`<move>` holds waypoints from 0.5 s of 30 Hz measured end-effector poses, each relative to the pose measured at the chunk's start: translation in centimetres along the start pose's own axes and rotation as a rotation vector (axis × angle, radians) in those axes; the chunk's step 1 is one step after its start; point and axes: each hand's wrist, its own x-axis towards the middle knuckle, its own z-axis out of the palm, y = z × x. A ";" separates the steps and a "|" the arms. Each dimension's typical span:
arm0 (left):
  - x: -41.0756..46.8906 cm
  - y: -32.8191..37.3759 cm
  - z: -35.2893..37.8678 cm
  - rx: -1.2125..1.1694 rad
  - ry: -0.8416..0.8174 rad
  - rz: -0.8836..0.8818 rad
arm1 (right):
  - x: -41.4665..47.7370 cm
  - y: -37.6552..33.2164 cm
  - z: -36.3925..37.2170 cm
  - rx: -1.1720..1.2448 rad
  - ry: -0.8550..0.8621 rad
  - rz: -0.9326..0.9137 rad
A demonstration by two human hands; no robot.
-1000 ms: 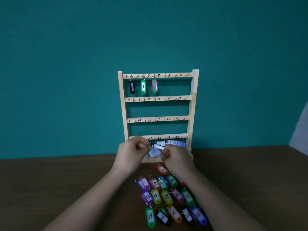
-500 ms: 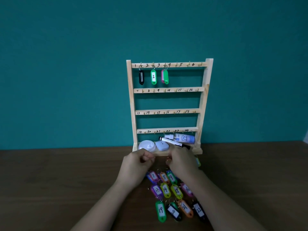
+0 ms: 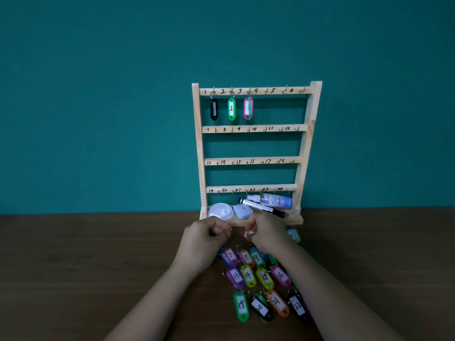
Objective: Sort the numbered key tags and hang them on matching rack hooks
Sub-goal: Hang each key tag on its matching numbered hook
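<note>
A wooden rack stands at the table's back, with hooks numbered 1 to 24. A black tag, a green tag 2 and a pink tag 3 hang on the top row. Several coloured numbered tags lie on the table in front. Just before the rack's base, my right hand pinches a small orange key tag. My left hand is curled beside it, thumb and finger pinched toward the tag's ring, which is too thin to see.
On the rack's base shelf lie a white round lid, a small white case, a black-capped marker and a spray bottle. One more tag lies right of my right hand. A brown table spreads to both sides.
Both hands have come down from in front of the rack's bottom shelf to just before its base, staying close together. The shelf items are uncovered now.
</note>
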 end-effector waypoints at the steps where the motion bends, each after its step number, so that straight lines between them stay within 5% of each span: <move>1: 0.0 0.1 0.0 -0.013 -0.004 -0.010 | 0.0 0.1 0.1 0.013 0.000 -0.003; 10: -0.1 0.2 -0.3 -0.095 -0.047 -0.100 | -0.4 0.1 -0.7 0.115 0.029 -0.046; 15: -0.4 0.6 0.1 -0.250 -0.116 -0.173 | -2.1 -1.0 -3.0 0.540 0.017 -0.102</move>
